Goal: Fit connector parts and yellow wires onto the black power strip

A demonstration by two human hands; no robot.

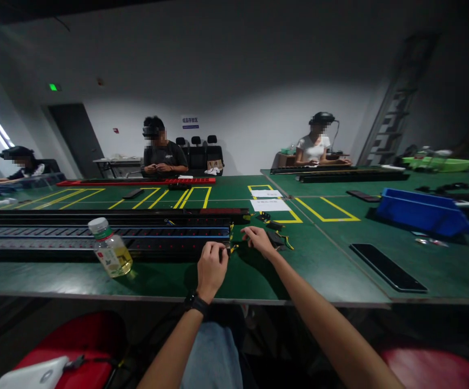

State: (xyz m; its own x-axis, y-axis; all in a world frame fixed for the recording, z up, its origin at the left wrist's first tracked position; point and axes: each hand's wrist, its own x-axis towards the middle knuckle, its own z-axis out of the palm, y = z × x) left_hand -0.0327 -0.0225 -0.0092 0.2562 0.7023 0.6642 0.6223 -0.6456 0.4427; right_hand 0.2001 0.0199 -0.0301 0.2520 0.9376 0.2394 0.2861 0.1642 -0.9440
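A long black rail (157, 246) is laid lengthwise on the green desk (323, 270), with two similar rails lying parallel just behind it. Its near end is met by both hands. The left hand (212, 265) is curled shut, knuckles up, pressed against the end of the rail; what is pinched inside the fist, if anything, is hidden. The right hand (259, 240) is arched just beside it, fingers bent down onto the desk by a bit of yellow at the rail's tip; whether something is gripped under them cannot be told. Small black parts (275, 237) with yellow tabs are scattered close to the right hand.

The rail is judged to be stiff, hard and fairly heavy for its slim section, and awkward because of its length; it is best gripped across its narrow width, and supported at a second place if lifted. The small parts are judged light and easily flicked away, so a fingertip pinch is called for.

The desk surface is matt and marked with yellow lines (319, 208). A clear plastic bottle (110, 254) of pale yellow drink stands near the rail, a glossy flat black slab (388, 267) lies well apart to the right, and a blue bin (421, 210) sits beyond it. Other people are seated at far desks.
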